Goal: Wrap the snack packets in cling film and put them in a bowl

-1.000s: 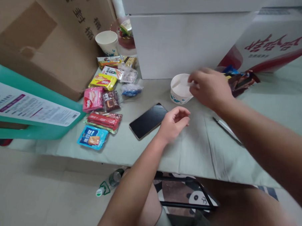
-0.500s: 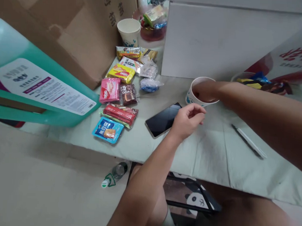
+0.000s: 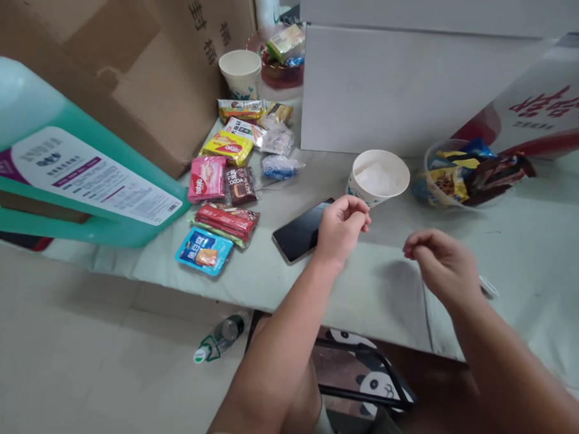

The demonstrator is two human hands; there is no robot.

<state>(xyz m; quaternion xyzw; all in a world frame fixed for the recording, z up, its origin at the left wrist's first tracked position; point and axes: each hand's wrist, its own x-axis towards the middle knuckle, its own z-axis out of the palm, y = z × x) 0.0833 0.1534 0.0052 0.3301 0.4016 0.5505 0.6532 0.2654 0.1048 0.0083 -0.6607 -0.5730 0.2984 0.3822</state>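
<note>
My left hand (image 3: 341, 229) rests by the right end of a black-screened phone (image 3: 301, 230), its fingers curled together. Just beyond it stands a paper cup (image 3: 360, 193) with a blue pattern, and something white and crumpled (image 3: 378, 178) shows inside. My right hand (image 3: 443, 265) hovers over the table, right of the cup and apart from it. Its fingertips are pressed together too. Whatever either hand may hold is hidden or too small to make out. Partly covered by my right hand lies a pen (image 3: 488, 288).
Several wrapped snacks (image 3: 228, 147) lie at left, beside a large green liquid jug (image 3: 123, 171) and a cardboard box (image 3: 179, 103). Another paper cup (image 3: 241, 74) stands behind. A clear bowl of snacks (image 3: 425, 184) sits right, before a white box (image 3: 395, 93). A bottle (image 3: 227, 332) lies below the table.
My right hand has come out of the paper cup and moved toward me, uncovering the white contents and the snack bowl. My left hand stays near the phone; the view has shifted slightly.
</note>
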